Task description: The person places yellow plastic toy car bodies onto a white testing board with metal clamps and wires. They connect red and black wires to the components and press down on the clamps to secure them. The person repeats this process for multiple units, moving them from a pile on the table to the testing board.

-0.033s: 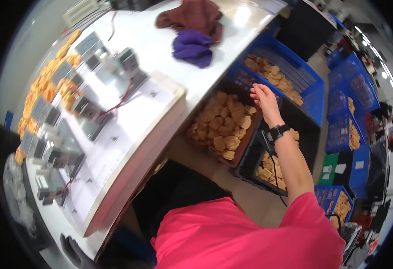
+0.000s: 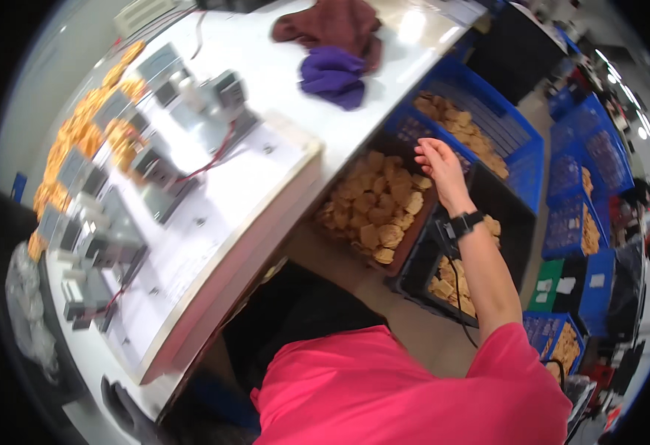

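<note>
My right hand (image 2: 441, 167), with a black watch on its wrist, hangs above the gap between a dark red-brown bin (image 2: 411, 243) and a black crate (image 2: 521, 200). The fingers are stretched loosely with the thumb beside them, and nothing shows in them. Thin, tan, wafer-like pieces (image 2: 375, 196) heap the bin nearest to this hand. More tan pieces (image 2: 449, 283) lie in the black crate beneath my forearm, where a dark object with a black cable (image 2: 457, 278) also shows. My left hand is out of sight.
At left, a white bench (image 2: 280, 81) carries a raised board (image 2: 225, 193) with grey box-shaped devices (image 2: 163, 174) and red wires. Orange-tan pieces (image 2: 73, 141) line its far side. Brown (image 2: 332, 26) and purple cloths (image 2: 332, 78) lie on top. Blue crates (image 2: 521, 159) stand right.
The bench, cloths and bins sit slightly farther right in the picture. My right hand keeps nearly the same place and pose in view.
</note>
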